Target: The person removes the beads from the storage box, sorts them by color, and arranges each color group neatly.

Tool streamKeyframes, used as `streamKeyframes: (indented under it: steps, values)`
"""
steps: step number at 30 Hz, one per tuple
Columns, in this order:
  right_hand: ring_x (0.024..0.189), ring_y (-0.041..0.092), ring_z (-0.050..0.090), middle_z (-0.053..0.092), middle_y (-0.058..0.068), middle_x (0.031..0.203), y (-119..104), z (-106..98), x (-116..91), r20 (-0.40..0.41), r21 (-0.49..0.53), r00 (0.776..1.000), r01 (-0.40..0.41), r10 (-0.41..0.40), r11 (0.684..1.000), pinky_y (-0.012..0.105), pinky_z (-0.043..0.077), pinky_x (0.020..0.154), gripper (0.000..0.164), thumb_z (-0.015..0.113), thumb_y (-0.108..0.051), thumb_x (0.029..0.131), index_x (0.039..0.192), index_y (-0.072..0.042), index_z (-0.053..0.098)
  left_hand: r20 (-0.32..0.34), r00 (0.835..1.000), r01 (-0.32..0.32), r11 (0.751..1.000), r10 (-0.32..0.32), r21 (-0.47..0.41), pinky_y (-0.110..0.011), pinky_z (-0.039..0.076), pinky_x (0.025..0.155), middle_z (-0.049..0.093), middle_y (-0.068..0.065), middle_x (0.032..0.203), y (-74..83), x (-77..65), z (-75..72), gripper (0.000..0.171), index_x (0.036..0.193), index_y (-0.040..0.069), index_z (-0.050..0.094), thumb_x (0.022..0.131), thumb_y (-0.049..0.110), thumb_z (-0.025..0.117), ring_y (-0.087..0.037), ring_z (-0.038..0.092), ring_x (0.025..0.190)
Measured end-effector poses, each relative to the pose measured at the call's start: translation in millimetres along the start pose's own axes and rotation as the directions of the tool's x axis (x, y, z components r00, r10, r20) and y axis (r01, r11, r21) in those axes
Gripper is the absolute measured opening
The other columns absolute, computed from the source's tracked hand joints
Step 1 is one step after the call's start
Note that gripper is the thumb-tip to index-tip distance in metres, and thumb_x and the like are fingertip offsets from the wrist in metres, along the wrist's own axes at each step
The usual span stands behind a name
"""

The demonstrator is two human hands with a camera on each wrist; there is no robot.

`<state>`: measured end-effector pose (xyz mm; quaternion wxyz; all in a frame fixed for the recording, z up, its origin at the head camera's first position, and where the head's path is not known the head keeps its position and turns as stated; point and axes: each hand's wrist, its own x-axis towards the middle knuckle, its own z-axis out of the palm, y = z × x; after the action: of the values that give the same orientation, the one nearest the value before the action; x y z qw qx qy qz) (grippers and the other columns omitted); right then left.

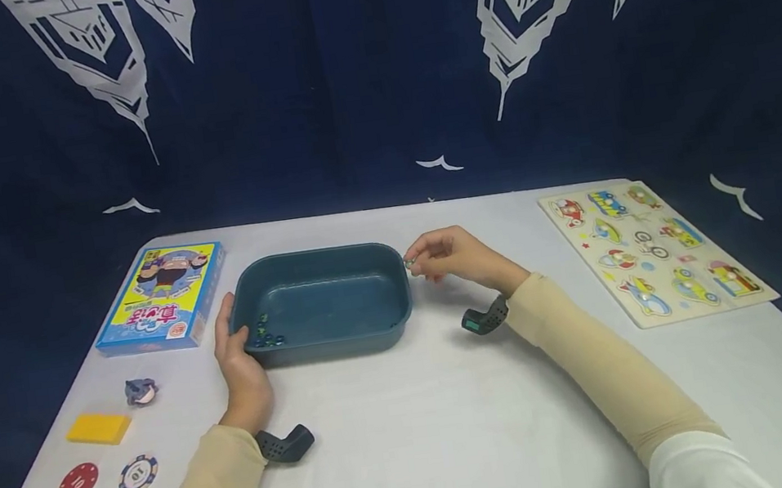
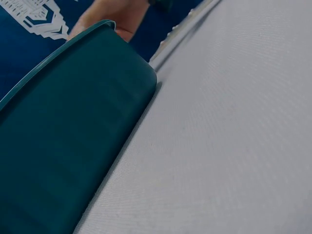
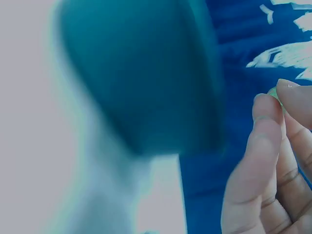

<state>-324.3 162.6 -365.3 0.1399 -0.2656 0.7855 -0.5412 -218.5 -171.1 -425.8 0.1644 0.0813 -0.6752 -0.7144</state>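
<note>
The left hand (image 1: 241, 372) grips the teal tub (image 1: 334, 349) by its left rim, while the right hand (image 1: 458, 256) pinches 1 small marble (image 1: 409, 263) just beside the opposite rim.

White table (image 1: 426, 454) carries basin (image 1: 331, 349), box (image 1: 161, 299), board (image 1: 659, 251), block (image 1: 99, 429), figurine (image 1: 141, 391), chips (image 1: 78, 483)

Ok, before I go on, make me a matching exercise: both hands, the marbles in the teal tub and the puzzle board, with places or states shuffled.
1. Left hand
2. Right hand
3. Marble cluster
4. Puzzle board

A. Inside the teal tub, near its front left corner
B. On the right side of the white table
C. Holding the tub's left end
D. Pinching a small marble

Pairs: 1-C, 2-D, 3-A, 4-B
</note>
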Motion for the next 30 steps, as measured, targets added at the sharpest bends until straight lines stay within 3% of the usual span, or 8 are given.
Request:
streamKeyframes:
  steps: [5, 13, 23, 30]
  values:
    - [0.067, 0.018, 0.059, 0.072, 0.021, 0.097, 23, -4, -12, 0.010, -0.036, 0.997, -0.070, 0.070, 0.997, 0.027, 0.051, 0.055, 0.019, 0.060, -0.001, 0.093, 0.111, 0.002, 0.067, -0.002, 1.000, -0.001, 1.000, 0.001, -0.009, -0.030, 0.000, 0.122, 0.016, 0.010, 0.164, -0.3, 0.3, -0.6, 0.062, 0.159, 0.022, 0.022, 0.098, 0.011, 0.021, -0.005, 0.006, 0.151]
    - [0.056, 0.013, 0.052, 0.068, 0.013, 0.087, 47, -9, -19, 0.008, -0.109, 0.997, -0.080, 0.081, 0.991, 0.024, 0.049, 0.049, 0.019, 0.059, 0.001, 0.093, 0.111, 0.004, 0.067, -0.004, 1.000, -0.001, 1.000, 0.001, 0.000, -0.030, 0.000, 0.122, 0.017, 0.011, 0.164, 1.0, -0.2, -0.9, 0.062, 0.159, 0.021, 0.022, 0.098, 0.011, 0.021, -0.005, 0.006, 0.151]
    - [0.047, 0.011, 0.044, 0.057, 0.002, 0.070, 56, -4, -22, -0.069, -0.202, 0.991, -0.130, 0.118, 0.971, 0.021, 0.040, 0.042, 0.015, 0.070, -0.008, 0.090, 0.105, -0.007, 0.074, 0.001, 1.000, 0.005, 1.000, -0.005, -0.002, -0.030, -0.001, 0.122, 0.016, 0.011, 0.164, 1.0, -0.9, -0.4, 0.061, 0.159, 0.021, 0.022, 0.098, 0.012, 0.021, -0.005, 0.005, 0.151]
    - [0.043, 0.007, 0.040, 0.053, 0.001, 0.065, 58, -2, -22, -0.068, -0.242, 0.992, -0.117, 0.104, 0.963, 0.020, 0.037, 0.043, 0.014, 0.074, -0.008, 0.089, 0.103, -0.006, 0.075, -0.004, 1.000, 0.006, 1.000, -0.006, -0.006, -0.029, -0.001, 0.122, 0.016, 0.010, 0.164, 1.0, -0.7, 0.2, 0.062, 0.159, 0.022, 0.022, 0.098, 0.011, 0.021, -0.005, 0.005, 0.151]
